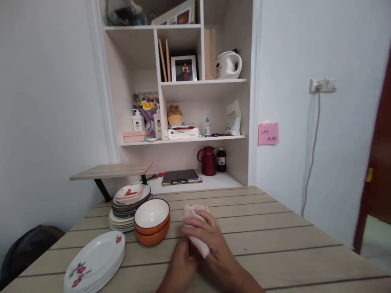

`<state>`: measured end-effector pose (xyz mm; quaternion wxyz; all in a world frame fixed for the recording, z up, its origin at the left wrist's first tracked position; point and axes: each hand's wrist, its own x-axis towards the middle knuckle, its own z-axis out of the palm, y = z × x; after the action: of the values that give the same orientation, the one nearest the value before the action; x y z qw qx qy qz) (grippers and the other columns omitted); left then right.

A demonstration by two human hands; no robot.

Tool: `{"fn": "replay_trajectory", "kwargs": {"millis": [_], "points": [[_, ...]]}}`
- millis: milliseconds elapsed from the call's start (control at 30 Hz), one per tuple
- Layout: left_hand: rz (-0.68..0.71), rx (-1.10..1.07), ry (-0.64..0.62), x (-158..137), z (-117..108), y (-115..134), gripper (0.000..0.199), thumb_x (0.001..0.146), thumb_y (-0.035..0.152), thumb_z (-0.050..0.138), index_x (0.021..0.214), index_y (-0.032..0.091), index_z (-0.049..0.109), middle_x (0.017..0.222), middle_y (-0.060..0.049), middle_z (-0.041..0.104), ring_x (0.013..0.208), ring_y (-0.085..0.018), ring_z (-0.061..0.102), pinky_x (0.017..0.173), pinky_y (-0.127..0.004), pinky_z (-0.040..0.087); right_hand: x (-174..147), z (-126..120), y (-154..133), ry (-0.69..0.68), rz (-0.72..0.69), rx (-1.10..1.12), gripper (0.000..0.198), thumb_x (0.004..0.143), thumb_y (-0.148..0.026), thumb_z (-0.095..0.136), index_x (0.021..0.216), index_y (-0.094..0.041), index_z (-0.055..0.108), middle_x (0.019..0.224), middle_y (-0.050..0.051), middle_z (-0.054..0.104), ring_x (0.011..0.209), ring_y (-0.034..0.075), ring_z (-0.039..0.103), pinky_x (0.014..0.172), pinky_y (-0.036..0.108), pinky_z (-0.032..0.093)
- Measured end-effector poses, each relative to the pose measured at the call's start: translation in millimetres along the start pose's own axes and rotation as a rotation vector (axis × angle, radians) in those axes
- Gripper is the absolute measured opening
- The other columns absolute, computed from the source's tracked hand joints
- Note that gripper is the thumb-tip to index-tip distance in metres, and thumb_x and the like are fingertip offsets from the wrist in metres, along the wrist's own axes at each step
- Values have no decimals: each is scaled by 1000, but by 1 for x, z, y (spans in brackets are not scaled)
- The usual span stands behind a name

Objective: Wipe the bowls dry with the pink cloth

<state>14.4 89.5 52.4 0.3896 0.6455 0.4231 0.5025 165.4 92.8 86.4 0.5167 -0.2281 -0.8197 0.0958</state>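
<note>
My right hand (210, 234) curls its fingers over a pale pink cloth (199, 245), which is folded around something between my hands. Just below and to the left, my left hand (184, 258) is closed, its thumb side up against the cloth. A small dark reddish patch shows between the hands, but what it belongs to is hidden. Nearest on the left stand two stacked orange bowls (152, 236) with white insides and dark rims. Both hands are over the wood-slat table (275, 244).
White oval plates (97, 256) with red flowers are stacked at front left. Behind them rises a stack of dark-rimmed plates (130, 205) topped by small dishes (130, 192). A raised wooden shelf (113, 171) overhangs the back left. A red jug (209, 160) and a laptop (180, 176) sit beyond the table.
</note>
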Motion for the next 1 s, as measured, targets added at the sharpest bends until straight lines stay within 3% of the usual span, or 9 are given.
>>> {"fn": "replay_trajectory", "kwargs": {"millis": [200,400,467,633,733,867,933,1000], "points": [[-28,121,2,-2,-2,5,12,68,26,70,73,16,68,70,-3,67,68,-20,54,67,-28,44,2,-4,21,182,266,78,37,106,-42,44,134,-37,68,146,6,64,138,30,54,117,56,38],[-11,-21,-33,2,-5,7,25,67,35,70,82,15,72,79,-5,72,75,-23,60,71,-29,48,-3,-2,7,32,57,-43,38,103,-50,48,135,-44,67,148,0,63,146,33,44,122,57,29],[-12,11,-26,2,-6,7,24,68,36,71,80,15,72,76,-5,72,73,-23,60,69,-29,48,-1,-3,4,6,62,-26,36,102,-51,50,132,-45,69,147,-1,64,146,33,44,123,57,28],[7,255,10,0,-2,4,10,72,27,68,71,17,69,72,-5,71,70,-23,63,68,-29,46,4,-1,14,204,361,229,40,99,-56,54,128,-36,73,150,6,61,144,32,47,124,56,29],[41,382,73,-1,-1,7,12,75,27,67,79,18,73,79,-7,75,74,-25,66,71,-31,48,7,8,22,357,543,473,47,90,-63,66,118,-28,78,138,11,69,135,33,56,120,54,35],[38,368,48,-2,1,13,22,78,27,66,96,18,74,93,-10,78,84,-27,70,79,-33,52,10,18,22,481,742,767,51,79,-65,76,110,-24,78,115,10,79,109,32,71,98,48,55],[67,355,-25,-3,1,13,28,76,23,65,103,17,73,101,-11,77,91,-27,71,84,-33,53,11,18,19,523,815,840,49,73,-61,81,105,-23,78,107,8,80,100,30,73,89,43,58],[146,366,-80,-4,1,9,48,70,14,65,118,16,70,121,-14,73,112,-29,68,99,-35,51,11,16,16,568,899,895,49,70,-57,84,104,-23,77,99,6,81,91,28,74,83,40,59]]}}
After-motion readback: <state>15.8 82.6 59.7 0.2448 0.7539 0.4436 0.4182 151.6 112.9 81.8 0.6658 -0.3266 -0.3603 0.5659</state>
